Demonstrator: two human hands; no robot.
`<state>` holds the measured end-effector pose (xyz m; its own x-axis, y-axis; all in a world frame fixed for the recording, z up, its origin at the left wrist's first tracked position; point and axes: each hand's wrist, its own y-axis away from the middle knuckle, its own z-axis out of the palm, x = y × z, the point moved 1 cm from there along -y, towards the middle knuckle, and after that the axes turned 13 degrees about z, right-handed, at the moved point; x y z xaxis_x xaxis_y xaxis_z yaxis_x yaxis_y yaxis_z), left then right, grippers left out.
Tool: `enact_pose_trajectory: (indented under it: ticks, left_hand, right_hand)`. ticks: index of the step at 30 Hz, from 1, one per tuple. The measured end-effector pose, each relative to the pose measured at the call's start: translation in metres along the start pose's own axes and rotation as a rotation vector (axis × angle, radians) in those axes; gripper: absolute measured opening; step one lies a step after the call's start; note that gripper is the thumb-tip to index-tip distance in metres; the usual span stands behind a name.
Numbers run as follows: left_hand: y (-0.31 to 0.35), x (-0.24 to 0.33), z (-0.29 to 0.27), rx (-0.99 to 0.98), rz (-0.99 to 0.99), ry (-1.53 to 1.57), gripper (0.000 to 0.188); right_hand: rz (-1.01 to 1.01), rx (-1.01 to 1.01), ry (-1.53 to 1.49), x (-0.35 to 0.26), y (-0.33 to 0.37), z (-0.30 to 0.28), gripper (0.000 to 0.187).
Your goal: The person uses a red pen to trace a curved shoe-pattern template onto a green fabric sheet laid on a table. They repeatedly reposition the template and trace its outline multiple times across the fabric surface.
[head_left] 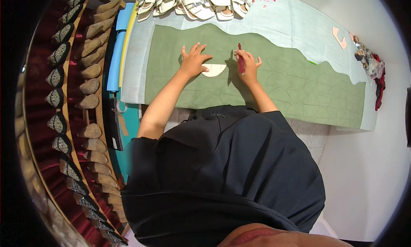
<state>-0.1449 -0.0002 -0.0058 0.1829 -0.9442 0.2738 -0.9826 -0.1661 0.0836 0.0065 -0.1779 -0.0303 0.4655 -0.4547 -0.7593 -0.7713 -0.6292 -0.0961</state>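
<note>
A large olive-green sheet of material lies on the table, with many half-round and curved outlines drawn over its middle and right side. On it rests a small white half-round template, flat edge toward the far side. My left hand lies with its fingers spread, thumb pressing on the template's left end. To the right of the template, my right hand grips a dark red pen, held nearly upright. I cannot make out whether the pen's tip touches the sheet.
Several white sandals stand at the far table edge. A cut pattern piece lies far right, near a heap of small items. Left of the table are blue rolls and a rack with wooden shoe lasts and dark patterned shoes.
</note>
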Motion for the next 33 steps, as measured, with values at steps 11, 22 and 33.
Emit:
enact_pose_trajectory:
  ticks: [11, 22, 33]
  left_hand:
    - [0.018, 0.006, 0.013, 0.121, 0.005, 0.172, 0.036]
    - [-0.004, -0.011, 0.021, 0.157, 0.194, -0.011, 0.038]
    - [-0.002, -0.031, 0.025, 0.123, 0.275, 0.097, 0.040]
  right_hand:
    - [-0.055, -0.087, 0.407, 0.006, 0.007, 0.023, 0.035]
    - [-0.034, -0.108, 0.380, 0.006, 0.005, 0.020, 0.034]
    - [-0.019, -0.049, 0.335, 0.003, 0.005, 0.021, 0.030]
